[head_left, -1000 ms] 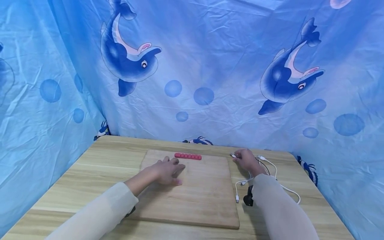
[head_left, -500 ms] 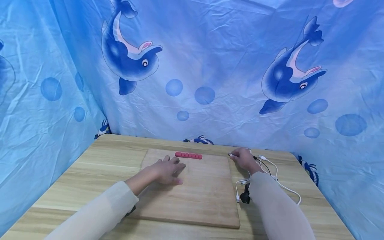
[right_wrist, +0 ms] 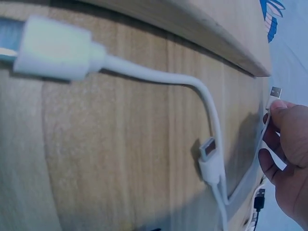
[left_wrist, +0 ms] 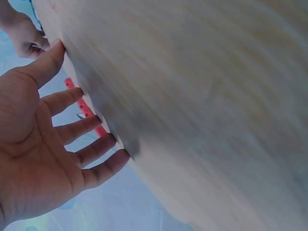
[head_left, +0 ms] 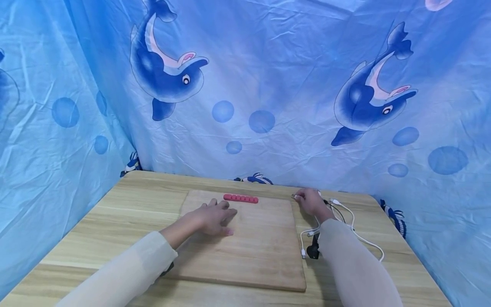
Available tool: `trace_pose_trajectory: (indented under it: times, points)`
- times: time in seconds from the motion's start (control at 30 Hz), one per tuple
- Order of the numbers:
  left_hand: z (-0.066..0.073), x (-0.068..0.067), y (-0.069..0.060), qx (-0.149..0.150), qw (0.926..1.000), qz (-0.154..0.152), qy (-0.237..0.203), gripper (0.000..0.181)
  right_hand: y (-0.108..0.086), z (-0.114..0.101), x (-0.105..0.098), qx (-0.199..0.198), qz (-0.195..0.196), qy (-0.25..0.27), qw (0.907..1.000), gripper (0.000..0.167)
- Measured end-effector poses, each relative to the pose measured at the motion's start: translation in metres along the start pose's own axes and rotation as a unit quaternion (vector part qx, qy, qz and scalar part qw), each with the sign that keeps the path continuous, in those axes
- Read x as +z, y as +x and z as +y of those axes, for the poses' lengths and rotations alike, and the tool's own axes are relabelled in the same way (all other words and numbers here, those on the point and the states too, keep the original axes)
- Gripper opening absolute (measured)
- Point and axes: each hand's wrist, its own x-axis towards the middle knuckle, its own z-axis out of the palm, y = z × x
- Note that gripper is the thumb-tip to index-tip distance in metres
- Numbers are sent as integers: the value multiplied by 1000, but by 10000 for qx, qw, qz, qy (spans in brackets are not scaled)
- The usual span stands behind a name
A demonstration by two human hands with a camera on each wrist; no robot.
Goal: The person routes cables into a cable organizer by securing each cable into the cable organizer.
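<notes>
White plastic with a bare metal tip, a USB plug (right_wrist: 274, 95) was pinched between the thumb and fingers of the right hand (head_left: 311, 202), just beyond the far right corner of the wooden board (head_left: 264, 247). Whether it touched the table (head_left: 88, 230) beneath, I could not tell. Its tip pointed left, toward the board's far edge.

Near that hand lay more leads: a white USB connector (right_wrist: 210, 166) close to the board's right side, another white connector (head_left: 303, 253) nearer the person, and a black USB plug (right_wrist: 260, 198) just behind the hand. A white cable (head_left: 370, 243) curved away to the right.

Fingers spread wide, the left hand (head_left: 215, 219) rested on the board, holding nothing. Just past its fingertips, a red cable holder (head_left: 241, 198) lay along the board's far edge. Behind everything hung a blue dolphin-print curtain (head_left: 284, 72).
</notes>
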Motion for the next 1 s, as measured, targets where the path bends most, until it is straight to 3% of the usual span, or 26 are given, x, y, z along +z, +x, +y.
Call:
trace_pose_trajectory:
  times: [0.27, 0.5, 0.7, 1.0]
  points:
    - [5, -5, 4, -98, 9999, 23, -79, 65, -3, -5, -16, -569, 173, -67, 9982, 19]
    - [6, -9, 7, -54, 9996, 48, -282, 63, -3, -12, -30, -519, 245, 20, 9984, 18]
    - [5, -13, 17, 436, 9975, 23, -550, 59, 0, -20, -44, -1007, 524, -186, 9934, 15]
    - [18, -19, 35, 913, 9897, 57, -1104, 57, -1, -36, -62, -1272, 678, -8, 9896, 13]
